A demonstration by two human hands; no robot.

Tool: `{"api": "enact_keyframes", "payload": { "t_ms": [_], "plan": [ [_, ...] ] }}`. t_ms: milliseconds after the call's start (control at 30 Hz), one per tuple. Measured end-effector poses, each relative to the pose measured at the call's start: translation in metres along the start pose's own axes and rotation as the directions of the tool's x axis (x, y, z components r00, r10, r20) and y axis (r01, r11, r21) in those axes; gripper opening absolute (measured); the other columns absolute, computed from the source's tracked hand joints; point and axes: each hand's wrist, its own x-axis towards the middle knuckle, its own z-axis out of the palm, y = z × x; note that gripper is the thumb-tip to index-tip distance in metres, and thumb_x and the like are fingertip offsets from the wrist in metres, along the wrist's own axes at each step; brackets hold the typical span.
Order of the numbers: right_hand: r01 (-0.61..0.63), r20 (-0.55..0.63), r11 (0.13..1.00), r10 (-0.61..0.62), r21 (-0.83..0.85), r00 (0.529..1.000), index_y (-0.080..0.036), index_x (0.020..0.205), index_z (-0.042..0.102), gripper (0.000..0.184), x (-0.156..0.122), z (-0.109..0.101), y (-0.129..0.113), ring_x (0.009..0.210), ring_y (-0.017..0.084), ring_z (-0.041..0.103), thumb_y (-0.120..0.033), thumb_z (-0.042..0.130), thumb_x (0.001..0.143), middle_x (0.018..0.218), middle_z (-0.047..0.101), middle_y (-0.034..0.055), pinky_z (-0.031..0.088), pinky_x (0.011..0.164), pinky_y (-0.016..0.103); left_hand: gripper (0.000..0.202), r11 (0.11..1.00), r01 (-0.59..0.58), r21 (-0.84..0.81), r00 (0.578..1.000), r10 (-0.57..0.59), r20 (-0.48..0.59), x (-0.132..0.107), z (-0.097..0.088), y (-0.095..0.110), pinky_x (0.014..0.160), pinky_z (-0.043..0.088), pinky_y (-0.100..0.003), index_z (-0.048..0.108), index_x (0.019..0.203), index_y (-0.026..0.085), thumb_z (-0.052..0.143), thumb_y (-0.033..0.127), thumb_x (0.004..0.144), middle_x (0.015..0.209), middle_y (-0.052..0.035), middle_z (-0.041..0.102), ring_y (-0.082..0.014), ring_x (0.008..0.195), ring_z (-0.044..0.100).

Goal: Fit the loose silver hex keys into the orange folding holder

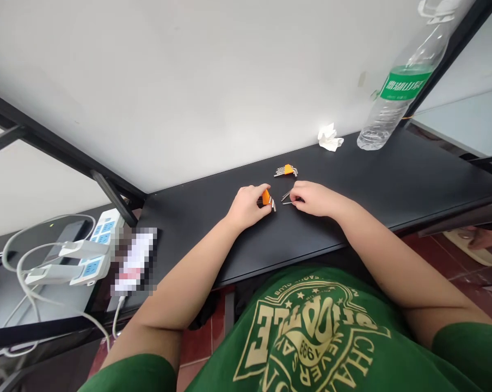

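Observation:
My left hand [248, 206] is closed round an orange hex key holder [266, 197], with a few short metal key ends sticking out toward the right. Just across from it, the fingers of my right hand [311, 198] are pinched on a loose hex key [287, 203] whose thin shaft points left. Another slim key shaft [286, 194] shows beside those fingertips; whether it is held or lying there I cannot tell. Beyond both hands, a second orange holder [289, 170] filled with several hex keys lies on the black table [213, 239].
A large clear bottle [405, 87] with a green label stands at the back right, near a crumpled white tissue [330, 137]. On the left are a blurred-out phone [135, 261] on a cable and a white power strip [101, 245] with chargers. A white wall borders the table's back.

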Motion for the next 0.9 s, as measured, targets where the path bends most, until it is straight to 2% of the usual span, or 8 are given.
{"api": "enact_keyframes", "payload": {
  "t_ms": [100,200,300,400,533,633,767,900],
  "plan": [
    [-0.055,0.026,0.995,0.057,-0.088,0.998,-0.02,0.077,0.058,0.01,0.0,0.003,-0.008,0.073,0.018,0.057,-0.017,0.063,0.085,0.091,0.064,0.0063,0.037,0.062,0.03,0.047,1.0,0.012,0.017,1.0,-0.013,0.019,0.0,0.0,-0.001,0.097,0.051,-0.04,0.065,0.128,0.022,0.072,0.028,0.082,0.091,-0.0014,0.073,-0.021,0.085,0.067],
    [-0.07,-0.001,0.992,0.07,-0.103,0.998,-0.021,0.075,0.055,0.012,0.0,0.004,-0.016,0.07,0.018,0.056,-0.016,0.064,0.082,0.088,0.065,0.006,0.036,0.061,0.031,0.048,0.999,0.01,0.033,0.999,-0.011,0.033,0.0,0.0,-0.001,0.096,0.052,-0.041,0.066,0.129,0.021,0.072,0.027,0.082,0.091,-0.0022,0.073,-0.0213,0.085,0.067],
    [-0.029,-0.079,0.998,0.034,0.062,0.996,-0.021,0.08,0.057,0.008,0.001,0.003,-0.017,0.072,0.018,0.057,-0.018,0.063,0.084,0.084,0.066,0.0031,0.038,0.065,0.029,0.049,0.999,0.019,0.035,1.0,-0.02,0.021,0.0,-0.001,0.0,0.095,0.052,-0.041,0.066,0.13,0.022,0.073,0.026,0.081,0.093,-0.0031,0.071,-0.0222,0.088,0.067],
    [0.04,-0.163,0.961,0.005,0.275,0.987,-0.021,0.086,0.06,0.003,0.002,0.004,-0.016,0.069,0.015,0.058,-0.021,0.062,0.085,0.08,0.066,0.0005,0.041,0.067,0.028,0.051,1.0,-0.001,0.009,1.0,0.001,0.015,0.0,-0.001,0.002,0.095,0.052,-0.04,0.065,0.131,0.023,0.074,0.025,0.081,0.095,-0.003,0.071,-0.022,0.09,0.066],
    [0.114,-0.229,0.922,-0.028,0.371,0.973,-0.02,0.086,0.062,0.003,0.004,0.006,-0.018,0.068,0.015,0.057,-0.022,0.062,0.084,0.079,0.065,0.0006,0.044,0.068,0.028,0.051,0.999,-0.038,-0.016,0.999,0.038,0.013,-0.001,-0.001,0.004,0.097,0.051,-0.04,0.064,0.131,0.024,0.074,0.025,0.082,0.097,-0.0027,0.07,-0.0213,0.091,0.066],
    [0.125,-0.22,0.907,-0.037,0.403,0.975,-0.02,0.087,0.066,0.007,0.003,0.005,-0.02,0.067,0.015,0.058,-0.026,0.062,0.087,0.079,0.065,0.0011,0.045,0.067,0.029,0.049,0.998,-0.065,-0.015,0.998,0.065,0.014,-0.002,-0.001,0.004,0.097,0.05,-0.041,0.064,0.13,0.024,0.073,0.026,0.083,0.092,-0.0022,0.069,-0.0216,0.089,0.066],
    [0.061,-0.164,0.852,0.03,0.52,0.986,-0.021,0.093,0.069,0.014,0.001,0.005,-0.022,0.055,0.013,0.057,-0.033,0.062,0.091,0.076,0.066,0.0,0.046,0.059,0.029,0.047,0.996,-0.085,-0.009,0.996,0.085,0.011,-0.002,-0.001,0.004,0.097,0.049,-0.041,0.064,0.129,0.023,0.072,0.027,0.083,0.091,-0.0024,0.07,-0.0219,0.089,0.067],
    [0.012,-0.101,0.812,0.058,0.584,0.993,-0.021,0.09,0.068,0.015,0.0,0.004,-0.026,0.047,0.012,0.057,-0.035,0.065,0.092,0.07,0.064,-0.0022,0.047,0.052,0.027,0.046,0.99,-0.142,0.015,0.989,0.142,0.043,-0.002,-0.002,0.007,0.098,0.047,-0.041,0.063,0.129,0.022,0.071,0.028,0.084,0.095,-0.0037,0.073,-0.0225,0.091,0.067]
  ]
}}
